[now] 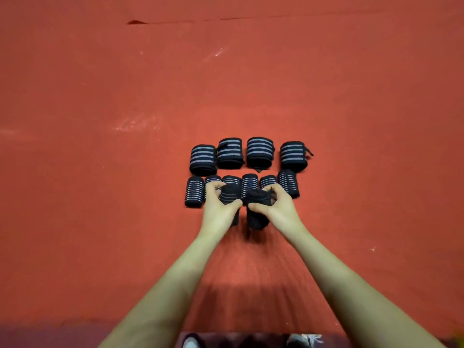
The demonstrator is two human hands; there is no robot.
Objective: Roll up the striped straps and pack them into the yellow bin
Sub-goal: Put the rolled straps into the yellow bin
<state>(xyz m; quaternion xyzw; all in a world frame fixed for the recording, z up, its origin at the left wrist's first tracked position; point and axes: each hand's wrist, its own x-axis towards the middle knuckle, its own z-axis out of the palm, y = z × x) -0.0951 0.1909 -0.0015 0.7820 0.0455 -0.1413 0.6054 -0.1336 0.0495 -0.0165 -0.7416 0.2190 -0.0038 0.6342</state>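
We have both hands out over the red floor [100,109], each curled round its own rolled strap. Our left hand [218,209] grips the left roll [229,193], fingers over its top and thumb under; our right hand [275,205] clutches the right roll [257,212] the same way. The two rolls sit side by side and look close to touching, just on our side of the near row of rolled straps [242,188]. Beyond that row lies the far row [248,153], four wider rolls.

The yellow bin is nowhere in view, so we cannot tell where these rolls must travel. That is the main risk as we see it: carrying two at once, a slack grip could let a free end spring loose and a roll unwind. Lifting carelessly, our knuckles could also nudge the near row and tip its neighbours over.
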